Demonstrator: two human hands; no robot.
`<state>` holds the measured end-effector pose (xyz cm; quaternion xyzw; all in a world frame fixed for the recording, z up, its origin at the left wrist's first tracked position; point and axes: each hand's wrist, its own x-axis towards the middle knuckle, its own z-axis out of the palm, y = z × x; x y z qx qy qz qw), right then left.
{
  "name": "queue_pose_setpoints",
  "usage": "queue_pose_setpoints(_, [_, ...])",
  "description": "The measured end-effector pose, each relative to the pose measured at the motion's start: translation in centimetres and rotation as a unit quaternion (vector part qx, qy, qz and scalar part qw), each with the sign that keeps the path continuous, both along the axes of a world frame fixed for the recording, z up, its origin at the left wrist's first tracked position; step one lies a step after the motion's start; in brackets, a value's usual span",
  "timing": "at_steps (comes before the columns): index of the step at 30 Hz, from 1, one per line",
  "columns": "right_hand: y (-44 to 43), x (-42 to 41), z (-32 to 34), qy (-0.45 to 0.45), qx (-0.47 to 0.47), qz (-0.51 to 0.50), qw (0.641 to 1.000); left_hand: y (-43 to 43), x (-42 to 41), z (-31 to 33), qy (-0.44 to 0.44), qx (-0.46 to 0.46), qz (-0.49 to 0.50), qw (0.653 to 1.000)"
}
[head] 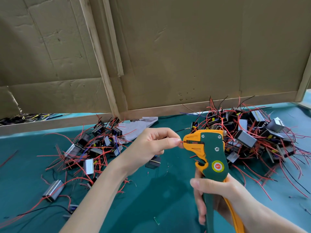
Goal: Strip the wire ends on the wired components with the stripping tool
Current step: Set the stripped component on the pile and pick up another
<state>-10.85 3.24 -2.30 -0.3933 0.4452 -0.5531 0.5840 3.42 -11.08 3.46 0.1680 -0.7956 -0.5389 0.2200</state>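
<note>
Red wire end (182, 141) – short, thin – sits pinched between the thumb and forefinger of the left hand (151, 148), its tip touching the orange nose of the stripping tool (213, 152) at the slot between the jaws. The tool is green with orange jaws and an orange handle, held upright above the table with its head pointing left; a round red-and-yellow sticker shows on its body. The right hand (218, 194) grasps both handles low down, fingers wrapped round the green one and thumb laid across the front. Just below the left hand is a small dark block component (153, 163); whether it hangs from the pinched wire or lies on the mat cannot be told, since the hand hides the wire's run. All of this is over a teal mat (151, 202) that covers the table. To the left lies a heap of wired components (94, 148) – dark and silver-sided blocks tangled in red, black and blue leads – with one loose silver block (53, 190) nearer the front edge. A larger heap of the same parts (252, 133) lies to the right, behind the tool. A crumpled white cloth (134, 128) rests between the heaps, near the back. Brown cardboard sheets (185, 56) with a wooden batten (99, 52) stand as a wall behind the table.
</note>
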Motion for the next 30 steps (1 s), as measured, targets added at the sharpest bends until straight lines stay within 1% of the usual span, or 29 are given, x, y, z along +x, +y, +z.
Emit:
queue_pose_setpoints(2, [-0.2, 0.1, -0.7, -0.001, 0.021, -0.038, 0.999, -0.2, -0.3, -0.7, -0.039, -0.055, 0.026, 0.997])
queue_pose_setpoints(4, [-0.5, 0.1, -1.1, -0.013, 0.046, -0.05, 0.998, -0.3, -0.8, -1.6, -0.082, -0.108, 0.066, 0.989])
queue_pose_setpoints(7, [-1.2, -0.1, -0.8, -0.129, 0.073, -0.039, 0.988, -0.8, -1.6, -1.9, -0.093, -0.156, 0.145, 0.973])
queue_pose_setpoints(9, [-1.4, -0.2, -0.6, -0.144, 0.082, -0.033, 0.986, -1.2, -2.5, -1.1, -0.06, -0.187, 0.212, 0.957])
queue_pose_setpoints(12, [-1.5, -0.7, -0.9, -0.16, 0.106, -0.001, 0.982, -1.2, -5.5, 1.1, 0.025, -0.256, 0.288, 0.922])
queue_pose_setpoints(14, [-1.6, -0.9, -1.3, -0.177, 0.131, 0.013, 0.975, -0.5, -8.3, 2.5, 0.085, -0.265, 0.294, 0.915])
queue_pose_setpoints(16, [-1.8, -1.2, -1.6, -0.193, 0.137, 0.015, 0.972, 0.5, -11.0, 3.7, 0.14, -0.254, 0.265, 0.92])
queue_pose_setpoints(17, [-1.9, -1.4, -1.7, -0.198, 0.137, 0.016, 0.971, 1.1, -12.2, 4.1, 0.15, -0.253, 0.241, 0.925])
queue_pose_setpoints(18, [-1.9, -1.5, -1.8, -0.203, 0.133, 0.02, 0.97, 1.7, -13.1, 4.3, 0.138, -0.255, 0.206, 0.935])
queue_pose_setpoints(19, [-1.9, -1.7, -1.9, -0.209, 0.13, 0.021, 0.969, 2.3, -13.7, 4.3, 0.103, -0.255, 0.158, 0.948])
queue_pose_setpoints(21, [-2.1, -2.1, -2.0, -0.219, 0.121, 0.019, 0.968, 3.0, -14.0, 3.9, 0.004, -0.235, 0.05, 0.971])
queue_pose_setpoints(22, [-2.1, -2.1, -2.0, -0.226, 0.117, 0.02, 0.967, 3.0, -13.5, 3.5, -0.034, -0.224, 0.011, 0.974])
queue_pose_setpoints(24, [-2.2, -2.1, -2.1, -0.244, 0.119, 0.018, 0.962, 2.5, -11.4, 2.8, -0.058, -0.213, -0.026, 0.975])
queue_pose_setpoints(25, [-2.3, -2.1, -2.2, -0.249, 0.122, 0.015, 0.961, 1.9, -10.0, 2.6, -0.062, -0.206, -0.02, 0.976])
queue_pose_setpoints(27, [-2.3, -2.0, -2.1, -0.249, 0.125, 0.008, 0.96, 0.0, -6.8, 2.1, -0.084, -0.213, 0.049, 0.972])
queue_pose_setpoints(28, [-2.3, -2.0, -2.1, -0.248, 0.127, 0.005, 0.961, -1.2, -5.0, 1.7, -0.118, -0.234, 0.106, 0.959])
queue_pose_setpoints(29, [-2.3, -1.9, -2.1, -0.245, 0.128, 0.002, 0.961, -2.6, -3.2, 1.3, -0.174, -0.261, 0.169, 0.934])
queue_pose_setpoints(30, [-2.3, -1.9, -2.0, -0.24, 0.13, -0.001, 0.962, -4.0, -1.4, 0.7, -0.246, -0.285, 0.232, 0.897])
